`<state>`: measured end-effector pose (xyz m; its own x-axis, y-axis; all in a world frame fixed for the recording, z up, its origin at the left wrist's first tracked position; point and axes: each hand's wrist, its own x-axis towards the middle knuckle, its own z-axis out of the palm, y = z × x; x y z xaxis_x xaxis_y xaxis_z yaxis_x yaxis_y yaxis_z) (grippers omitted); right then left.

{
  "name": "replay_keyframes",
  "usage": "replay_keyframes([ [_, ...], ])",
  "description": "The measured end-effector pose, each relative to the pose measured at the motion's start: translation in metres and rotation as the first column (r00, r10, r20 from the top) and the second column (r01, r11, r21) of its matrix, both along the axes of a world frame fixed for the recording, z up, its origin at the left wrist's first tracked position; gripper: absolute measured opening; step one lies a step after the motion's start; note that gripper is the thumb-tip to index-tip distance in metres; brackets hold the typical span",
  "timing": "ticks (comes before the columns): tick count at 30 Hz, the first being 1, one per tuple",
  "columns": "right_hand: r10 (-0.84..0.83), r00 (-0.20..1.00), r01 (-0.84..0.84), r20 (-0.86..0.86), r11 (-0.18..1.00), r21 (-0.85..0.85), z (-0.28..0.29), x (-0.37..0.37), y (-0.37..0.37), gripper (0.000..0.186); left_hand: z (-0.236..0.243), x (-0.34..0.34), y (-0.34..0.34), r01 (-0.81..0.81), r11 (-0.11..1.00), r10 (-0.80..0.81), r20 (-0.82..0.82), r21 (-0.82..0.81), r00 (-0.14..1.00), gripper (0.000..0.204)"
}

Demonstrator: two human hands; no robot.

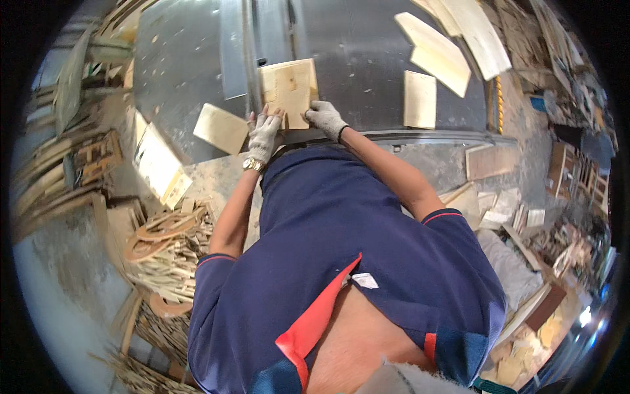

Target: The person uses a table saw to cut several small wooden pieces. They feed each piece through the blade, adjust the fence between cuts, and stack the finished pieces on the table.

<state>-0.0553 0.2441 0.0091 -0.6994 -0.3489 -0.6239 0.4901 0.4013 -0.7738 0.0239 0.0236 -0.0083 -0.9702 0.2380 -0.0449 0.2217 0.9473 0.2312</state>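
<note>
A pale rectangular wood board (289, 88) lies flat on the grey metal machine table (367, 59), against a metal fence at its left. My left hand (264, 134), in a white knit glove with a gold watch at the wrist, presses on the board's near left corner. My right hand (325, 118), also gloved, presses on the board's near right edge. Both hands touch the board with fingers bent over its near edge.
More cut boards lie on the table: one (221, 128) at the left, one (420, 98) at the right, and curved pieces (453, 46) at the back right. A stack of boards (161, 167) and wood offcuts (167, 246) sit at the left; scraps litter the floor at the right.
</note>
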Motion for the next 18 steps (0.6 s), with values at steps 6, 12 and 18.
replay_keyframes([
  [6,-0.472,0.876,0.454,-0.104,0.877,-0.158,-0.011,0.021,0.110,0.027,0.025,-0.021,0.046,-0.050,0.983,0.064,-0.076,0.175,0.995,0.072],
  [12,-0.744,0.666,0.736,-0.055,0.667,-0.117,0.023,0.013,0.264,0.029,0.033,-0.044,0.072,0.004,0.991,-0.005,0.005,0.136,1.000,0.053],
  [18,-0.068,0.790,0.449,-0.610,0.741,0.499,0.009,-0.007,0.209,0.047,0.038,-0.040,0.084,-0.038,0.997,0.032,0.078,0.070,0.996,0.050],
])
